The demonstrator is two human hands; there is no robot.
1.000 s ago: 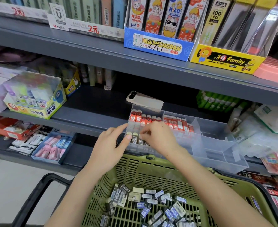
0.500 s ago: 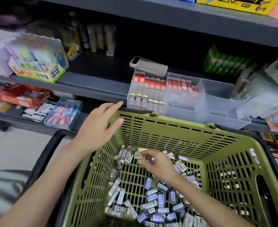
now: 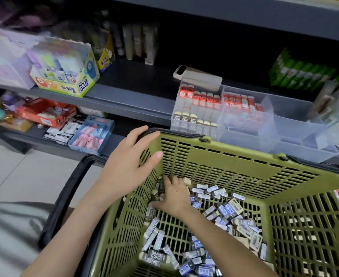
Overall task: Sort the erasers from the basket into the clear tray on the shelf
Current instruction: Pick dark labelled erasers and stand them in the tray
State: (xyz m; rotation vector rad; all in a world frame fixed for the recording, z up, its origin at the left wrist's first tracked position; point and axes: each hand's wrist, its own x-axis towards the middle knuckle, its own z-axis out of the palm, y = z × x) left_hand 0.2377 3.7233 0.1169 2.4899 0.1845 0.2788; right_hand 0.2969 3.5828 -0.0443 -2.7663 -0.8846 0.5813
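The left hand (image 3: 131, 162) lies with relaxed, straight fingers on the green basket (image 3: 224, 162) at its far left corner. The right hand (image 3: 173, 197) is down inside, fingers on the loose erasers (image 3: 224, 208) strewn over its floor; whether it grips one I cannot tell. Just behind the basket, the clear tray (image 3: 296, 126) on the shelf (image 3: 136, 100) holds upright rows in its left compartments

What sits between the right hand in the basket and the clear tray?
Head view: only the basket's far wall separates right hand from clear tray.
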